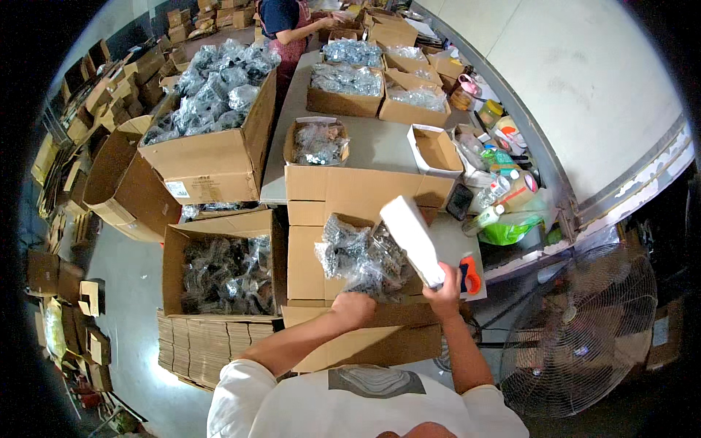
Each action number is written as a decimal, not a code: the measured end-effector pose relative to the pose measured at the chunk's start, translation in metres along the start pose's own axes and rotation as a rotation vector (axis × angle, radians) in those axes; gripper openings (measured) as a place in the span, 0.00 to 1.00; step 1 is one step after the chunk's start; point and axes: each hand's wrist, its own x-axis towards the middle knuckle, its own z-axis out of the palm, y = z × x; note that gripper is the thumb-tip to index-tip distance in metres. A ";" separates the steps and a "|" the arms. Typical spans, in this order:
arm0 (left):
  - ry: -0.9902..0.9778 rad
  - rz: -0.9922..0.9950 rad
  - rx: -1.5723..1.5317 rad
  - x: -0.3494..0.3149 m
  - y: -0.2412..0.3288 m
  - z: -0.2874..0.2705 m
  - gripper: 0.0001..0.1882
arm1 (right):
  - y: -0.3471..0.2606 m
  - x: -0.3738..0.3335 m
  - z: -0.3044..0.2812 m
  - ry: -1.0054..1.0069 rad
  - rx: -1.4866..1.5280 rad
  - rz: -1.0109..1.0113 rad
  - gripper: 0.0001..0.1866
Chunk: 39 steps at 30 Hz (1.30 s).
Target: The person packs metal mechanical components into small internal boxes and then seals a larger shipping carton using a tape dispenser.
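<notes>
Our left hand [353, 308] clutches the clear bag [358, 255], right hand [445, 290] grips the white box [411, 239] by its end — it could tip loose.

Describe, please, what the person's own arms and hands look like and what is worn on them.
Both forearms are bare, coming out of short white T-shirt sleeves. The left hand and the right hand wear no gloves; no watch, ring or wristband is visible. The shirt has a grey printed patch.
</notes>
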 end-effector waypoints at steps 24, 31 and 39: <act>0.852 -0.348 0.221 0.101 -0.075 0.019 0.27 | 0.001 0.226 0.091 -0.325 -0.212 -0.270 0.32; 0.817 -0.299 0.420 0.106 -0.065 0.003 0.32 | 0.048 0.084 0.060 -0.557 0.022 -0.253 0.27; 0.664 -0.078 0.134 0.122 -0.069 -0.001 0.20 | 0.291 -0.053 0.060 -0.424 -0.258 0.865 0.16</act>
